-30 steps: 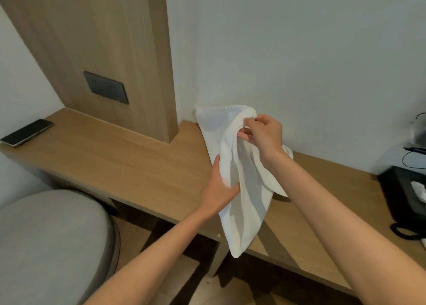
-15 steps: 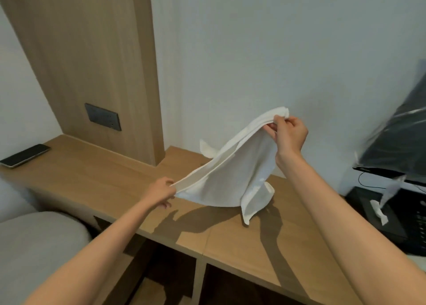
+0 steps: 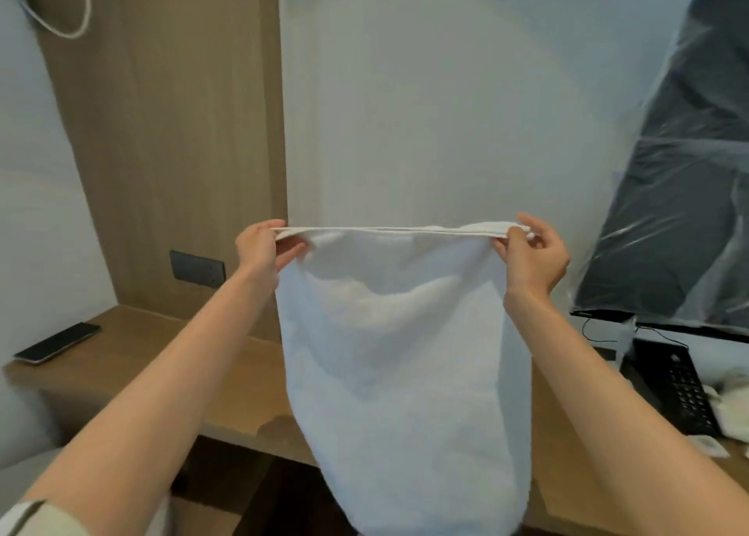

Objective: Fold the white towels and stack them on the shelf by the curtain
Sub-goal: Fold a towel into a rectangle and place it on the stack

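Just now the left hand pinches one upper corner of the white towel between thumb and curled fingers, and the right hand pinches the other corner the same way. The top hem is pulled taut and level between them. The cloth hangs in the air in front of the wooden desktop, and its blurred lower end, perhaps doubled over, reaches below the desktop's front edge. A dark phone lies near the desktop's left edge. A black keypad telephone sits toward the right end, under a plastic-wrapped screen.
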